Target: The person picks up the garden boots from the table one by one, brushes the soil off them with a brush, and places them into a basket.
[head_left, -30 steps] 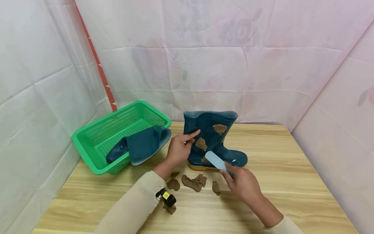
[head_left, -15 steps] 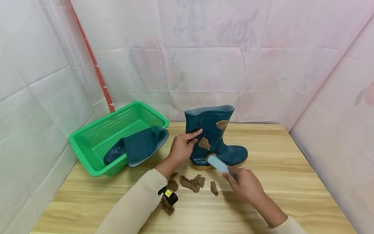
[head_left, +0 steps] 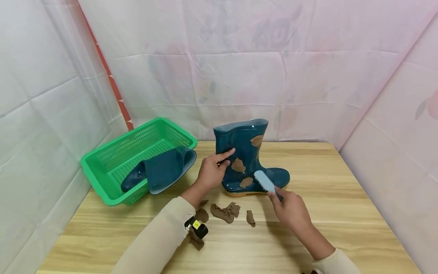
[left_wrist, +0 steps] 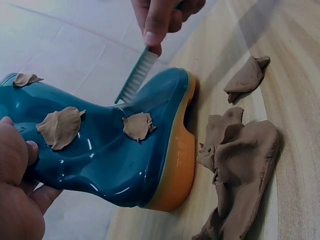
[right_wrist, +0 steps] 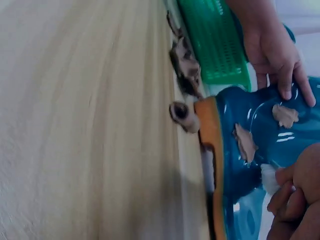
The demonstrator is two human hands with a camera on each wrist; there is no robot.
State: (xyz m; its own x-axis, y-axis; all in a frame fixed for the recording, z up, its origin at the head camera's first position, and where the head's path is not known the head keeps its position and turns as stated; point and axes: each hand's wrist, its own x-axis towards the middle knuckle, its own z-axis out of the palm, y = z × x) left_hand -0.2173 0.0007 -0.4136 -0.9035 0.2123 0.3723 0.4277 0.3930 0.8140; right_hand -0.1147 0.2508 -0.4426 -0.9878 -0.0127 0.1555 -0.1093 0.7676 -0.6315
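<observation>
A dark blue rain boot with an orange sole stands upright on the table, toe to the right. My left hand grips the back of its shaft. Three brown clay patches cling to its side, one a low patch near the ankle. My right hand holds a light blue brush by its handle. In the left wrist view the white bristles face the boot near the instep; whether they touch it I cannot tell. The right wrist view shows the fingers curled round the brush, its handle mostly hidden.
A green plastic basket stands at the left, a second blue boot lying over its near rim. Several loose brown clay pieces lie on the wooden table in front of the upright boot. White cloth walls enclose the back and sides.
My right hand has moved the brush up and right, off the low clay patch toward the instep. The boot has straightened and turned a little in my left hand's grip.
</observation>
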